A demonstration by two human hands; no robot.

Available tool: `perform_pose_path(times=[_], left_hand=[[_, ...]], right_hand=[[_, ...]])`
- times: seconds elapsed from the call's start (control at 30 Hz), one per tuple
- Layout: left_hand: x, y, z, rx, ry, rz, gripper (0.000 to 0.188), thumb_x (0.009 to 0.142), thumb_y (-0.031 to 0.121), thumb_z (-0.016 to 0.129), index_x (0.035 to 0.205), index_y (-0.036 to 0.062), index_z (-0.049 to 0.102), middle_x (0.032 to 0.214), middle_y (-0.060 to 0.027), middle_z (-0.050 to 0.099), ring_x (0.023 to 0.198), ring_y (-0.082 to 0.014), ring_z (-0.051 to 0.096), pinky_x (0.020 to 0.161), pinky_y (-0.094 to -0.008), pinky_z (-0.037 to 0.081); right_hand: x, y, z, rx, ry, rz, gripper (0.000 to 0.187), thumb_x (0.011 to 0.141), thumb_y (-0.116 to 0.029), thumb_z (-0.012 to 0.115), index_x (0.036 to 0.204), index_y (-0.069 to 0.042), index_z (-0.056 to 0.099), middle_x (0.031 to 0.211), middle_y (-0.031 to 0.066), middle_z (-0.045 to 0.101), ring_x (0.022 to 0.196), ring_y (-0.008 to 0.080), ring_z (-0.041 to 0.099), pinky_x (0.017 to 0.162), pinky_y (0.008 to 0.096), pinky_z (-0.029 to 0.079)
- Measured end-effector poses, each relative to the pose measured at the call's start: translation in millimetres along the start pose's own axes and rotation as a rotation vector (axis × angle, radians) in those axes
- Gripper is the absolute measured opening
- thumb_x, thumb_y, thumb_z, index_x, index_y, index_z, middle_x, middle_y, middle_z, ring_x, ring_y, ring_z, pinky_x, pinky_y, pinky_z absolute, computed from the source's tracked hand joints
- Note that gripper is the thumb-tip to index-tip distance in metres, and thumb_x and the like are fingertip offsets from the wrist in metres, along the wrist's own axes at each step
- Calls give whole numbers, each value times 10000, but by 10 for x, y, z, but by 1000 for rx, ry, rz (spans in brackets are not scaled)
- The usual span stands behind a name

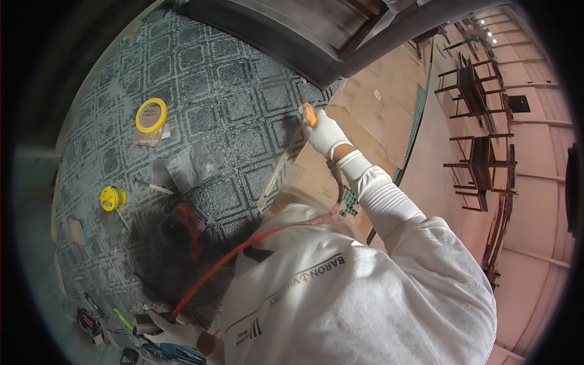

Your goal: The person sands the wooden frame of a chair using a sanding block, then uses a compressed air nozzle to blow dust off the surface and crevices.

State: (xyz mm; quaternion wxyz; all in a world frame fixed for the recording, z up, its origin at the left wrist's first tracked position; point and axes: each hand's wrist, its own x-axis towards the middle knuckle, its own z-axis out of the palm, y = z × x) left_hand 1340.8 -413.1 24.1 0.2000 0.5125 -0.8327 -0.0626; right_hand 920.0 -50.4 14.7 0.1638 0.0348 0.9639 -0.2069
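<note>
My right hand [326, 134], in a white glove, is closed around a small orange-handled tool [309, 115]. The tool's working end is too small to make out. It is close to where the patterned grey carpet [243, 128] meets brown cardboard sheeting [371, 103], just below a dark furniture piece [274, 42]. A pale translucent strip [281, 170] runs along that border toward me. At the lower left, my left hand [176, 333], gloved too, is low beside a teal-and-black power tool [173, 353]; its fingers are not clear. A red cord [234, 255] crosses in front of my white sweatshirt.
Scattered on the carpet are a yellow tape ring [151, 115], a yellow round container [112, 198], a clear plastic bag [188, 167] and a green stick [123, 319]. A dark blurred shape [164, 243] covers some carpet. Wooden frames [480, 152] stand at the far right.
</note>
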Motion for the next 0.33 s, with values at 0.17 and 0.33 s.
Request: perform_pose_path(times=[0.17,0.33], left_hand=[[169,199,-388,-538,350,-464,515,914,231,658,1410,200,524,1431,-299,381,1153,-389,563,963,-405,486],[27,-149,-760,-528,531,-690,606,845,331,753,1305,-9,552,1333,-179,536,1044,-297,622,823,-380,577]], right_hand=[[317,-468,-58,-67,-161,-179,488,932,-458,529,940,5,682,841,237,698,794,353,701,770,435,544],[169,-1052,123,1374,-464,-30,303,973,-238,573,928,61,565,760,200,684,612,281,686,595,359,588]])
